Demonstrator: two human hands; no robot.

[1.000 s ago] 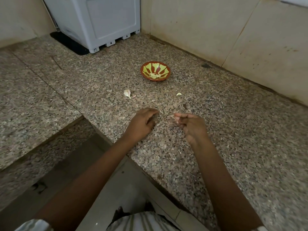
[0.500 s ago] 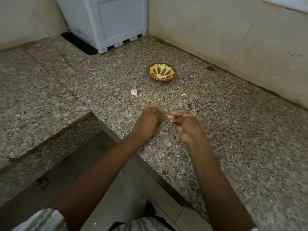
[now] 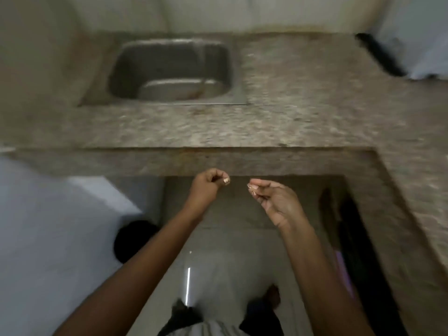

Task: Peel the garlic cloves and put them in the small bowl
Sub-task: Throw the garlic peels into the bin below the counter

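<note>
Left hand (image 3: 206, 186) pinches a pale bit, right hand (image 3: 276, 202) pinches skin scraps; likely mid-peel, bowl out of view, so next find it

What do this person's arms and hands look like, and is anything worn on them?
Both arms are bare from wrist to where they leave the view: no sleeves show on them, and no gloves, watch or bangles. The left hand and right hand have bare fingers; the blur hides any ring. A striped white garment shows at the bottom edge.
</note>
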